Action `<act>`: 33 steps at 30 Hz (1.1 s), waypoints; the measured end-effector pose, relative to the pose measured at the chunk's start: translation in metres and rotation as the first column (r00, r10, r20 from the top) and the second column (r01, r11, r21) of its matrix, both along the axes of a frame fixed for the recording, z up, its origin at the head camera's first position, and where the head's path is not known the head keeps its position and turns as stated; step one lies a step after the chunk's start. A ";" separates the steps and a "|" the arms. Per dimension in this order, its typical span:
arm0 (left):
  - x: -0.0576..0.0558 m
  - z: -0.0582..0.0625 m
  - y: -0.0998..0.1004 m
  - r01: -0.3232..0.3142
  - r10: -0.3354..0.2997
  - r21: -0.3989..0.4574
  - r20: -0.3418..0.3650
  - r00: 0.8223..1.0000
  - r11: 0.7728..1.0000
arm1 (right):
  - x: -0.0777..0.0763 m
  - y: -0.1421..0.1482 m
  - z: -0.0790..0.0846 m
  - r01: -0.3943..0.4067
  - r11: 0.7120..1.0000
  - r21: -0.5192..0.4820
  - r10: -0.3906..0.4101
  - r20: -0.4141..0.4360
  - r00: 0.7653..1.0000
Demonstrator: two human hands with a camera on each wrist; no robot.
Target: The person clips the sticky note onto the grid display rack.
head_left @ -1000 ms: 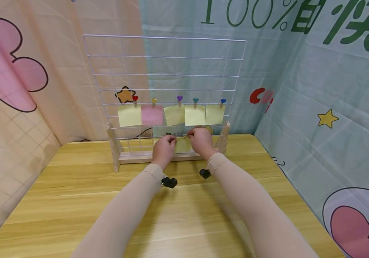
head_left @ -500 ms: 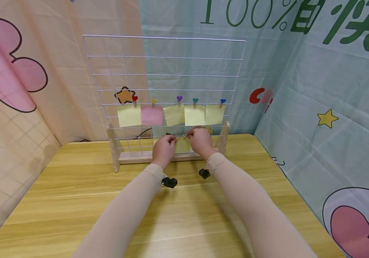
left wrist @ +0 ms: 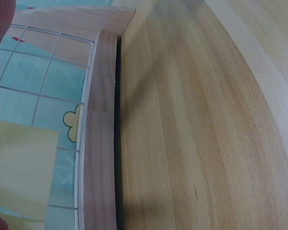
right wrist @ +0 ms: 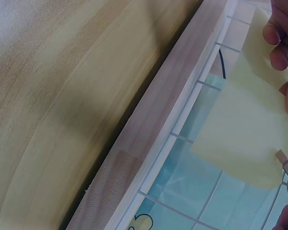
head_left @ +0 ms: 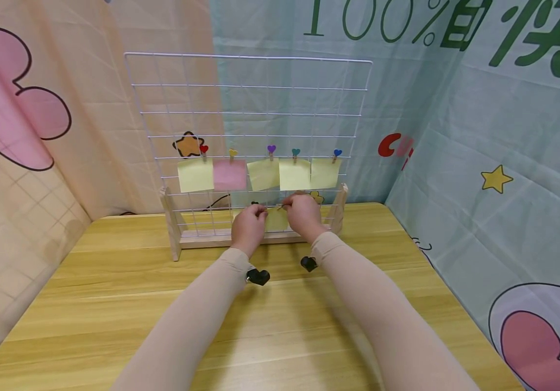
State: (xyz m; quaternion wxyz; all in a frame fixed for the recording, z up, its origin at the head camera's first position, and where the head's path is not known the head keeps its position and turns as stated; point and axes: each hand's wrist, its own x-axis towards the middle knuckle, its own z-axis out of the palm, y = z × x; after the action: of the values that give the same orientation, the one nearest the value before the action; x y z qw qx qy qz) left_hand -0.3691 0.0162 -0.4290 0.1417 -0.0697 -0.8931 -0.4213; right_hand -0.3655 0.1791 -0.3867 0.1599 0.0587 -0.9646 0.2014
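Observation:
In the head view, my left hand (head_left: 248, 227) is at the lower part of a white wire grid (head_left: 247, 114), pinching the upper edge of a yellow sticky note (head_left: 276, 220). To its right, my right hand (head_left: 304, 214) pinches a small wooden clothespin (right wrist: 284, 160), whose tip meets the note's edge in the right wrist view. That note (left wrist: 24, 167) hangs in front of the wires in the left wrist view. Another yellow note (head_left: 236, 214) is mostly hidden behind my left hand.
Above the hands, a row of yellow notes (head_left: 196, 175) and a pink note (head_left: 230, 174) hangs from heart-topped clips. The grid stands in a wooden base (head_left: 206, 240) on the wooden table (head_left: 280, 336). Printed curtains (head_left: 480, 125) surround the table.
Both hands keep almost the same place at the grid, with the note and clothespin between them. The head view shifts very slightly.

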 end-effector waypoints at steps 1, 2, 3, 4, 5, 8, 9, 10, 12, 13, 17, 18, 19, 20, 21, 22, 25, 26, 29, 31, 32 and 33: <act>0.000 0.000 0.000 0.001 -0.001 -0.001 -0.001 1.000 1.000 | 0.000 0.000 0.000 -0.001 1.000 0.003 0.001 -0.001 1.000; 0.000 0.000 0.000 0.001 -0.001 -0.004 -0.003 1.000 1.000 | 0.000 0.000 0.000 -0.001 1.000 0.004 0.001 -0.002 1.000; 0.000 0.000 0.000 0.001 -0.001 -0.005 -0.003 1.000 1.000 | 0.000 0.000 0.000 -0.003 1.000 0.003 0.003 -0.004 1.000; 0.000 0.000 0.000 0.003 -0.003 -0.006 -0.004 1.000 1.000 | 0.000 0.000 0.000 -0.005 1.000 0.003 0.005 -0.004 1.000; 0.000 0.000 0.000 0.003 -0.003 -0.007 -0.005 1.000 1.000 | 0.000 0.000 0.000 -0.006 1.000 0.005 0.006 -0.002 1.000; 0.000 0.001 0.000 0.005 -0.005 -0.002 -0.009 1.000 1.000 | -0.001 -0.001 0.000 -0.010 1.000 0.005 0.010 0.003 1.000; 0.000 0.001 0.000 0.005 -0.005 -0.002 -0.010 1.000 1.000 | -0.002 -0.001 0.000 -0.011 1.000 0.008 0.011 0.004 1.000; 0.000 0.001 0.000 0.006 -0.006 -0.002 -0.012 1.000 1.000 | -0.002 -0.001 0.000 -0.010 1.000 0.013 0.010 0.005 1.000; 0.000 0.001 0.001 0.004 -0.004 -0.006 -0.014 1.000 1.000 | -0.002 -0.001 0.000 -0.008 1.000 0.023 0.008 0.008 1.000; 0.000 0.002 0.001 0.003 -0.003 -0.008 -0.014 1.000 1.000 | -0.002 -0.001 0.000 -0.007 1.000 0.028 0.006 0.008 1.000; 0.000 0.002 0.001 -0.003 0.003 -0.014 -0.012 1.000 1.000 | -0.003 -0.001 0.000 -0.005 0.999 0.039 0.005 0.014 1.000; 0.000 0.002 0.001 -0.004 0.004 -0.014 -0.012 1.000 1.000 | -0.003 -0.001 0.000 -0.007 0.999 0.039 0.007 0.013 1.000; 0.000 0.002 0.001 -0.004 0.004 -0.014 -0.011 1.000 1.000 | -0.002 -0.002 0.000 -0.009 0.999 0.039 0.008 0.014 1.000; 0.000 0.002 0.001 -0.005 0.005 -0.015 -0.011 1.000 1.000 | -0.002 -0.002 0.000 -0.010 0.999 0.041 0.009 0.013 1.000; 0.000 0.002 0.001 -0.006 0.006 -0.017 -0.012 1.000 1.000 | -0.002 -0.002 0.000 -0.012 0.999 0.044 0.012 0.012 1.000; 0.000 0.001 0.001 -0.006 0.006 -0.019 -0.013 1.000 1.000 | -0.001 -0.002 0.000 -0.016 0.999 0.044 0.016 0.008 1.000; -0.001 0.000 0.001 -0.007 0.007 -0.018 -0.009 1.000 1.000 | 0.000 -0.001 -0.001 -0.034 0.999 0.042 0.035 -0.007 0.999; 0.000 0.000 0.001 -0.007 0.007 -0.017 -0.008 1.000 1.000 | 0.000 -0.001 -0.002 -0.041 0.998 0.042 0.042 -0.011 0.999; 0.000 0.000 0.001 -0.008 0.008 -0.015 -0.005 1.000 1.000 | 0.001 0.001 -0.004 -0.061 0.998 0.030 0.062 -0.018 0.998; 0.000 0.000 0.001 -0.008 0.008 -0.016 -0.005 1.000 1.000 | 0.002 0.002 -0.006 -0.073 0.997 0.023 0.073 -0.018 0.997; 0.000 0.000 0.001 -0.007 0.007 -0.017 -0.005 1.000 1.000 | 0.002 0.003 -0.006 -0.079 0.997 0.023 0.079 -0.021 0.997; 0.000 0.001 0.001 -0.006 0.006 -0.017 -0.005 1.000 1.000 | 0.003 0.004 -0.007 -0.086 0.996 0.020 0.086 -0.024 0.996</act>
State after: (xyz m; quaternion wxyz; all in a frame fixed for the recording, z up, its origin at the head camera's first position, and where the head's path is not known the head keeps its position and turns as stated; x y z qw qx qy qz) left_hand -0.3689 0.0172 -0.4285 0.1448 -0.0693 -0.8964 -0.4132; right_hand -0.3627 0.1828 -0.3933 0.1624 0.1042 -0.9610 0.1980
